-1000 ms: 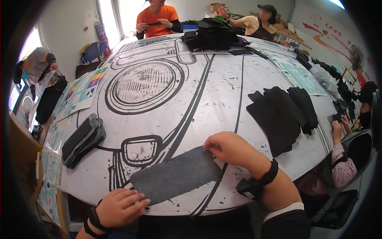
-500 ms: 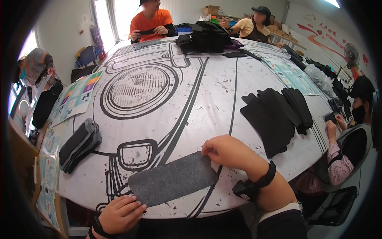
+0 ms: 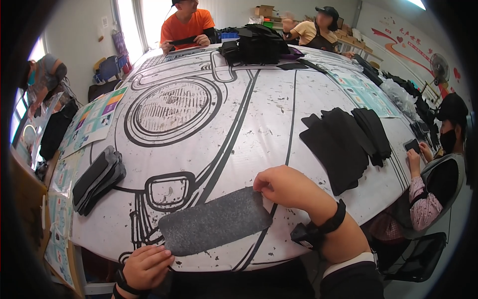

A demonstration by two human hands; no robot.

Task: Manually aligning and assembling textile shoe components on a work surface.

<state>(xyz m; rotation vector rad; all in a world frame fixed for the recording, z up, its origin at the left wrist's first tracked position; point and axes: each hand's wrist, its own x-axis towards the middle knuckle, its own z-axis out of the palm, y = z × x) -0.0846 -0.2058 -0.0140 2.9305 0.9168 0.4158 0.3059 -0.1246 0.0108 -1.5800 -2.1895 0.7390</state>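
Observation:
A dark grey, mottled fabric piece (image 3: pixel 216 222) with rounded corners lies at a slant across the near edge of the printed tabletop (image 3: pixel 269 144). My right hand (image 3: pixel 281 185) pinches its upper right corner between thumb and fingertips. At the lower left corner, my left hand (image 3: pixel 148 266) has its fingers pressed together over the edge; the thumb is mostly hidden. To the left sits a small stack of grey and black fabric pieces (image 3: pixel 99 179). A spread pile of black fabric pieces (image 3: pixel 336 149) lies right of my right hand.
A big black heap (image 3: pixel 256 47) stands at the far side. Printed sheets (image 3: pixel 94 122) lie along the left edge, another sheet (image 3: pixel 366 92) at right. People sit across and at right, one in an orange shirt (image 3: pixel 186 27) holding a black strip; someone bends over at far left.
My left hand and the fabric piece have shifted very slightly left and up; my right hand keeps its pinch. The person at far left has bent lower.

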